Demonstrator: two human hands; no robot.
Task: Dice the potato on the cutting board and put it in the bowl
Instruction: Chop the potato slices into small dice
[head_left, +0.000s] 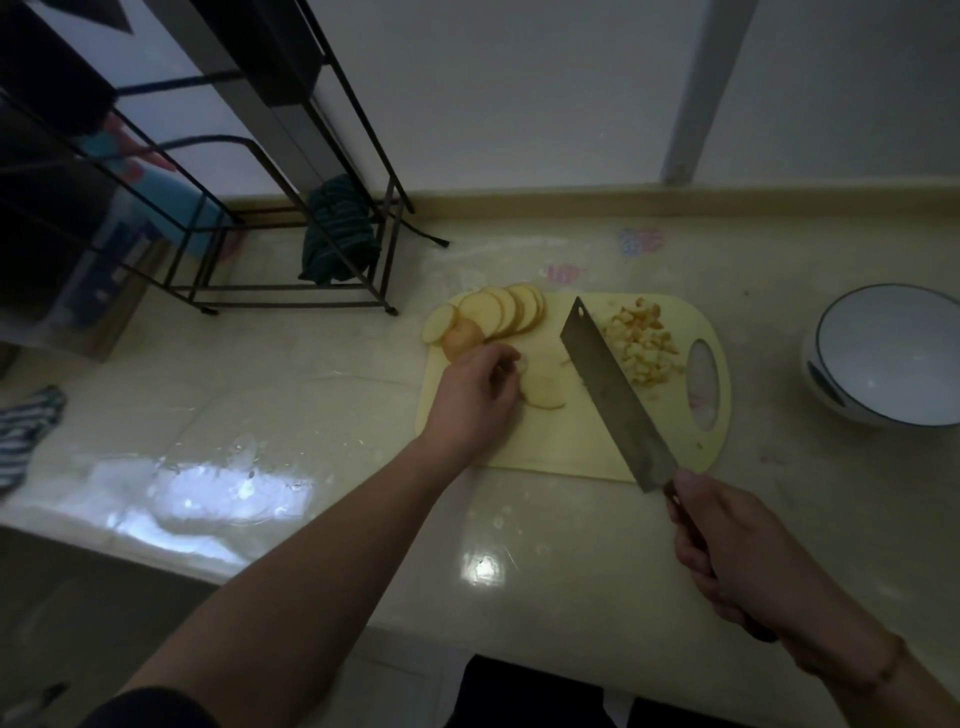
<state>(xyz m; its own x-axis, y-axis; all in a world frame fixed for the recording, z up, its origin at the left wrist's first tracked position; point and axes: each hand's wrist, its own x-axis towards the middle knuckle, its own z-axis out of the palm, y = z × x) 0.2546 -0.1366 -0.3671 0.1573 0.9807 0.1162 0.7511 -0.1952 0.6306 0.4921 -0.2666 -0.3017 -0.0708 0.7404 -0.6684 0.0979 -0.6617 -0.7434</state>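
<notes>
Our left hand (475, 397) curls its fingers onto a small stack of potato slices (543, 392) at the middle of the cutting board (571, 441), pinching them in place; our right hand (737, 561) wraps tightly round the dark handle of the cleaver (615, 395), whose blade slants across the board just right of those slices. The slices look thin, stiff and probably wet, so we judge they may slide on each other; holding them from above with fingertips tucked back from the blade seems safest. More slices (501, 314) fan along the board's far left edge, with 1 skin-on end piece (460, 338) beside them, and a pile of diced potato (641, 345) sits right of the blade. The white bowl (883, 312) stands well apart on the right, apparently empty. A wire rack (291, 249) with a dark cloth (337, 234) stands behind, and a striped cloth (26, 431) lies far left; nothing blocks the way to the bowl.
</notes>
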